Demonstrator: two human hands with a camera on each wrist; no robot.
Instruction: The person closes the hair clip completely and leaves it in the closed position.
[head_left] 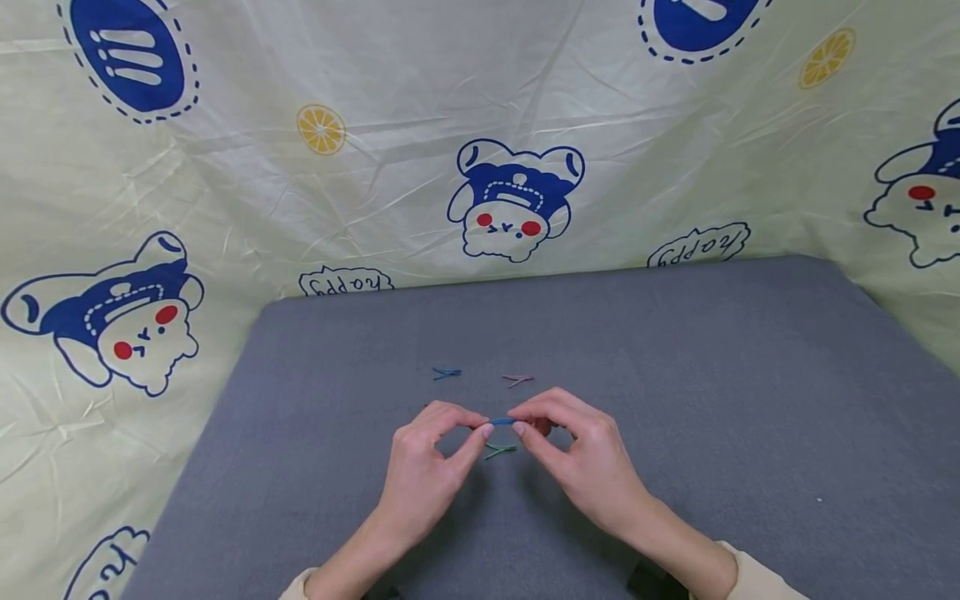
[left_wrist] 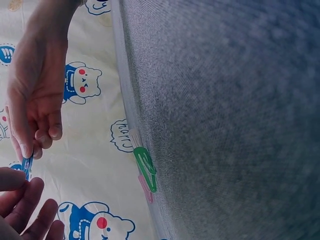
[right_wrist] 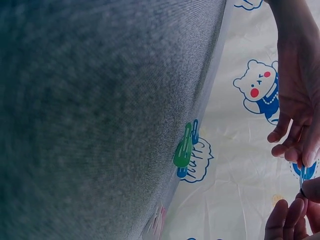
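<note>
Thumb and fingers of my left hand [head_left: 423, 471] pinch one end of a blue snap hair clip [head_left: 502, 422]. The other end is pinched by my right hand [head_left: 588, 462], so the clip spans the small gap between both sets of fingertips. It is held above the table, seen edge-on in the head view. Just below it in that view lies a green hair clip [head_left: 501, 451] with its two arms spread in a V. Farther back on the table are another blue hair clip [head_left: 447, 373] and a pink hair clip [head_left: 517, 380], both also spread apart.
Grey cloth covers the table [head_left: 712, 375]. Behind and beside it hangs a pale curtain [head_left: 397, 200] printed with bears, orange slices and words. A tiny white speck [head_left: 819, 499] lies on the cloth at the right.
</note>
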